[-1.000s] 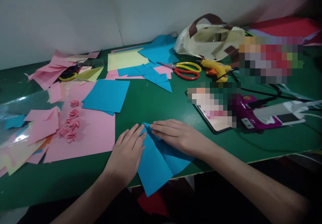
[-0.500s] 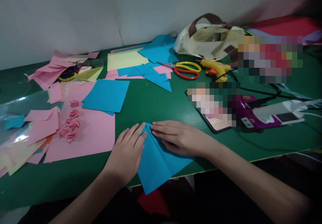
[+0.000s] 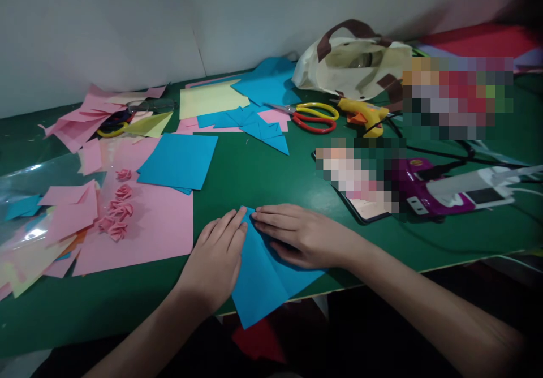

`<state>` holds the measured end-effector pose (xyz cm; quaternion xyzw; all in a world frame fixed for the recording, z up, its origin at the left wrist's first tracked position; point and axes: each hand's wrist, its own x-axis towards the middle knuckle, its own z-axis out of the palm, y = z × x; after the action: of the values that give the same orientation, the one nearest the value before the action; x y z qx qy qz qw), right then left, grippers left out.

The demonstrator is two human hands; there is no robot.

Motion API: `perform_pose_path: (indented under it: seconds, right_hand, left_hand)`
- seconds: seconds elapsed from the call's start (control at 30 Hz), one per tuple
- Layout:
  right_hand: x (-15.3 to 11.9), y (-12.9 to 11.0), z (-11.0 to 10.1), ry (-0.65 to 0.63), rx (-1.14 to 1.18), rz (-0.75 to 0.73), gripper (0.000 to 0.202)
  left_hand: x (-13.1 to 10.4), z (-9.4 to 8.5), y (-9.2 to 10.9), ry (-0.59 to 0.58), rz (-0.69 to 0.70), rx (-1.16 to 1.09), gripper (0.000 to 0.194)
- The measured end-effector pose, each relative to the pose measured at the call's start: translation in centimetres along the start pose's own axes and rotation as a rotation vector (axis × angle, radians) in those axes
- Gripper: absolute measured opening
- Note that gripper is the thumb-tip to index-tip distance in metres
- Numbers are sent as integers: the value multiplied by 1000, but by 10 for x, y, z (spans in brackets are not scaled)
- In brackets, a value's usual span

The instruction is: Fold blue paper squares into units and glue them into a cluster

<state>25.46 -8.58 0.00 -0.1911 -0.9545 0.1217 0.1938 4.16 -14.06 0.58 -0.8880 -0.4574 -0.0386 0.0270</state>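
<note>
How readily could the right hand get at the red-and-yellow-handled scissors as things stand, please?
Probably yes: only green tabletop shows between the right hand and the scissors, though that hand rests on blue paper.

The creased paper (image 3: 263, 290) is of plain blue colour, and the table (image 3: 246, 168) is dark green. The paper roses (image 3: 122, 211) are pink, as is the large sheet (image 3: 163, 228) below them. The scissors (image 3: 298, 111) have one yellow handle and one red. The glue gun (image 3: 367, 112) is yellow, and the bag (image 3: 335, 78) is cream with brown straps (image 3: 326, 45).
</note>
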Motion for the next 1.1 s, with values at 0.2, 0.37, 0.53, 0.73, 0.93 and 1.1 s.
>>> perform_pose_path:
  seconds: [0.2,0.37,0.53,0.73,0.93,1.1]
  right_hand:
    - [1,-1,-1,52,86,12,35]
    - [3,-2,-3,79,143,29,31]
    - [4,-1,-2,96,177,25,29]
    - [4,0,-2,79,206,27,30]
    - [4,0,-4,48,221,44,30]
    - [3,1,-6,20,229,100,29]
  left_hand:
    - [2,-3,3,-11,-4,44,40]
    - [2,-5,3,-47,-34,64,39]
    - [2,-8,4,-99,-49,91,40]
    - [4,-11,3,-122,-67,33,38]
    - [6,-13,-1,-144,-125,-130,33]
    - [5,-11,-1,-132,-115,-84,33]
